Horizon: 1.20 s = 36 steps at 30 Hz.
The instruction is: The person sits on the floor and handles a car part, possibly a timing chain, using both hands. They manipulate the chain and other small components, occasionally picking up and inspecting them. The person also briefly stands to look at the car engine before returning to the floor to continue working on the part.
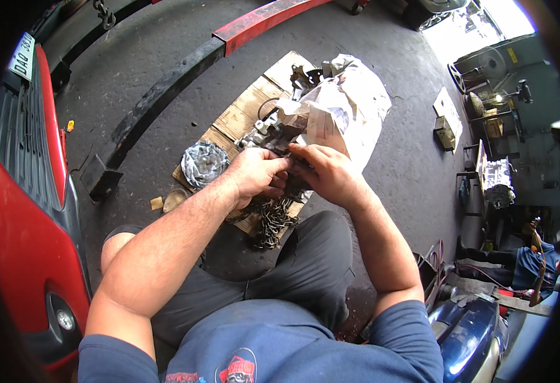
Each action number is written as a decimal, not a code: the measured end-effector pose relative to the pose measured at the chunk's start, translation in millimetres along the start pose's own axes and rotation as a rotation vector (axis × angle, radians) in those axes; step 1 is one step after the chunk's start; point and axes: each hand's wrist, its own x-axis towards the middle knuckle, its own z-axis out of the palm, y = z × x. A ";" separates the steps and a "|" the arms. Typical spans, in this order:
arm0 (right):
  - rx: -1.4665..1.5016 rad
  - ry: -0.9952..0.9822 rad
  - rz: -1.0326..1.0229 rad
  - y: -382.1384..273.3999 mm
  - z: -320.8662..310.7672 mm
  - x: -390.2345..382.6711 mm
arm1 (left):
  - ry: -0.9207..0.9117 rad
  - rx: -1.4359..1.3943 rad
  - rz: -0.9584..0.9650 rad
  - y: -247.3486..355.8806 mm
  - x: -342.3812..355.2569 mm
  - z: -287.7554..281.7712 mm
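My left hand (264, 172) and my right hand (318, 169) meet at a dark, greasy metal part (296, 175) of an engine assembly (261, 133), fingers bent around it. The assembly lies on a board of wood or cardboard (235, 112), with toothed dark metal (309, 80) at its far end. A crumpled white plastic sheet (360, 108) covers its right side. A dark chain (267, 226) hangs in a heap below my hands. To the left sits a crumpled grey bundle (203, 163). What exactly my fingertips grip is partly hidden.
A red car bumper (31, 262) is close at my left. A black-and-red steel beam (171, 83) arches beyond the board. At the right are metal blocks (446, 131), a bare engine (500, 182), another person in blue (532, 268) and dark blue bodywork (468, 338).
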 end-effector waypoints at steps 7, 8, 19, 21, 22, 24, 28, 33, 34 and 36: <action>0.128 0.024 0.010 8.7 1.5 -0.9 | -0.083 -0.152 -0.054 2.1 -0.5 -5.6; 0.129 0.027 0.009 9.0 1.8 -1.1 | -0.062 -0.113 -0.027 1.0 -0.9 -4.8; 0.118 0.029 0.032 4.7 1.4 -1.9 | -0.102 -0.315 -0.045 -8.2 4.0 -4.3; 0.111 0.036 0.022 4.7 2.1 -2.3 | -0.034 -0.184 0.006 -12.8 5.0 1.3; 0.105 0.041 0.018 4.9 2.7 -2.5 | -0.001 -0.119 0.031 -14.2 5.6 2.3; 0.108 0.042 0.023 5.4 4.4 -3.1 | -0.067 -0.229 0.004 -15.8 6.5 0.7; 0.111 0.059 0.025 8.0 5.5 -4.0 | -0.192 -0.420 -0.069 -15.0 8.8 -9.2; 0.099 0.095 -0.008 4.2 5.5 -4.5 | -0.040 -0.199 -0.007 -13.0 8.2 -10.6; 0.088 0.072 0.010 2.9 5.2 -4.5 | -0.006 -0.064 0.058 -10.8 9.1 -9.3; 0.064 0.090 -0.002 0.6 5.2 -4.0 | 0.014 0.042 0.101 -7.2 8.5 -9.1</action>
